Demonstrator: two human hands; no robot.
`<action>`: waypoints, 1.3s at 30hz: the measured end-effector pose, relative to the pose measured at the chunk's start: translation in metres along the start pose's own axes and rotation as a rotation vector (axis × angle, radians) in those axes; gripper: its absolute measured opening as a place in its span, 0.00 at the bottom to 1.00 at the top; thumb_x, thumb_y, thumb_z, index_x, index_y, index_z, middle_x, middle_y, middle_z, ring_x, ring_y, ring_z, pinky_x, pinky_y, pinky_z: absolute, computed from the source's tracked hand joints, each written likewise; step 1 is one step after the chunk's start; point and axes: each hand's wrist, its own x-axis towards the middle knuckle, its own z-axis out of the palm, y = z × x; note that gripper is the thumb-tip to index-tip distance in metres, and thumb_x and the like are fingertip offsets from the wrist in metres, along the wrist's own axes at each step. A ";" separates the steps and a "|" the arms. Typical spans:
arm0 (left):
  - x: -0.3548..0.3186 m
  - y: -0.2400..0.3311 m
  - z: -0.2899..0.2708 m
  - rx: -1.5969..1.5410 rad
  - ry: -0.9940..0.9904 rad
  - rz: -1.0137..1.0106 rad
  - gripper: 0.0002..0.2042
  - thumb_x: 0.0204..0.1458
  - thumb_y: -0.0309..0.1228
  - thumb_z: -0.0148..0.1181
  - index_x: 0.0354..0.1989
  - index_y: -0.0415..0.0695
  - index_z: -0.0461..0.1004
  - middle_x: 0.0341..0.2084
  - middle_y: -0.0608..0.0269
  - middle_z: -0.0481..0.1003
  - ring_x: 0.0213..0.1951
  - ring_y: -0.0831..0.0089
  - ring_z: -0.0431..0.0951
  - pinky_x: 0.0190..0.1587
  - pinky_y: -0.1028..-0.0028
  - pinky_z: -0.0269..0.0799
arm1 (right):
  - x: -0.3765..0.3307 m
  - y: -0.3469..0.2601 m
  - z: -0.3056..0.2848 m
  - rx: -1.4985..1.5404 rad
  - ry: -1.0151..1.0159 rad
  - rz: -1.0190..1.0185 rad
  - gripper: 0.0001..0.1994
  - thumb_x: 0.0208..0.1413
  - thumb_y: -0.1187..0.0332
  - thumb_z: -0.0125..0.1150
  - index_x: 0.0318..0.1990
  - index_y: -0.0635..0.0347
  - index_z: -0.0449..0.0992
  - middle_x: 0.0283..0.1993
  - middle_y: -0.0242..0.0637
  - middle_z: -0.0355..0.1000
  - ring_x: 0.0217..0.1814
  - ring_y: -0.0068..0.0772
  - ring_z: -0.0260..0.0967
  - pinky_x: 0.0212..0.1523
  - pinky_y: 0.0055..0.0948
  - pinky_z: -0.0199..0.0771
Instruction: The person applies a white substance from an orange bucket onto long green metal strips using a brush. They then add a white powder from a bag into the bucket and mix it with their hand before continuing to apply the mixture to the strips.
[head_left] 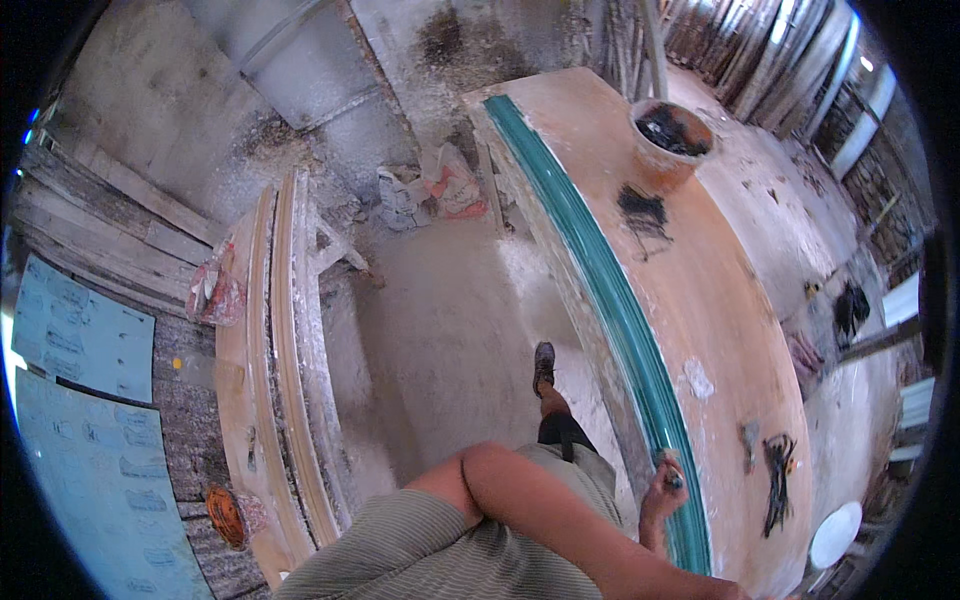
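Near the lower right, my right hand (660,495) is closed around a small brush (668,460). It is over the near end of a long, glossy teal ribbed mould (590,280) that runs along the left edge of a brown tabletop (720,300). Whether the bristles touch the surface is hard to see. My left forearm (560,520) crosses in front of my body to the lower right, covering part of my right arm. At the bottom edge my left hand (735,592) is mostly cut off, its fingers out of sight.
An orange-stained bucket (675,140), a black clump (645,210), a white blob (698,378) and dark cords (778,480) are on the tabletop. A left bench bears long mouldings (285,380) and a plastic bag (217,290). Sacks (450,185) lie on the floor.
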 end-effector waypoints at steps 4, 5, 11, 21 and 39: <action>0.025 0.106 -0.070 0.216 0.011 -0.372 0.24 0.61 0.46 0.56 0.57 0.39 0.72 0.55 0.46 0.70 0.56 0.52 0.70 0.56 0.56 0.63 | 0.076 -0.056 0.139 0.200 -0.206 -0.030 0.06 0.59 0.75 0.62 0.42 0.67 0.80 0.37 0.34 0.79 0.39 0.21 0.73 0.43 0.23 0.73; 0.030 0.146 -0.091 0.331 -0.013 -0.536 0.25 0.61 0.47 0.56 0.59 0.40 0.71 0.58 0.47 0.68 0.59 0.51 0.68 0.59 0.56 0.62 | 0.096 -0.078 0.178 0.178 -0.243 0.028 0.06 0.59 0.75 0.63 0.41 0.66 0.81 0.38 0.33 0.79 0.39 0.21 0.73 0.44 0.24 0.73; -0.039 0.351 -0.216 1.112 0.687 -0.968 0.20 0.60 0.40 0.58 0.57 0.43 0.72 0.52 0.58 0.71 0.54 0.69 0.71 0.59 0.67 0.64 | 0.213 -0.142 0.425 0.212 -0.377 -0.074 0.11 0.57 0.66 0.68 0.39 0.66 0.82 0.33 0.36 0.80 0.36 0.23 0.75 0.40 0.29 0.75; -0.415 0.593 -0.246 1.001 2.409 0.266 0.15 0.54 0.41 0.65 0.46 0.50 0.75 0.38 0.69 0.77 0.39 0.73 0.74 0.40 0.70 0.70 | 0.327 -0.259 0.682 -0.138 -0.399 -0.240 0.14 0.56 0.59 0.63 0.34 0.62 0.81 0.30 0.53 0.77 0.35 0.54 0.78 0.33 0.42 0.74; -0.515 0.781 -0.350 1.141 2.590 0.288 0.16 0.54 0.44 0.61 0.40 0.43 0.78 0.31 0.63 0.77 0.26 0.73 0.72 0.29 0.72 0.71 | 0.474 -0.323 1.072 -0.406 -0.131 -0.596 0.13 0.54 0.61 0.68 0.32 0.65 0.80 0.31 0.43 0.80 0.24 0.39 0.76 0.27 0.38 0.79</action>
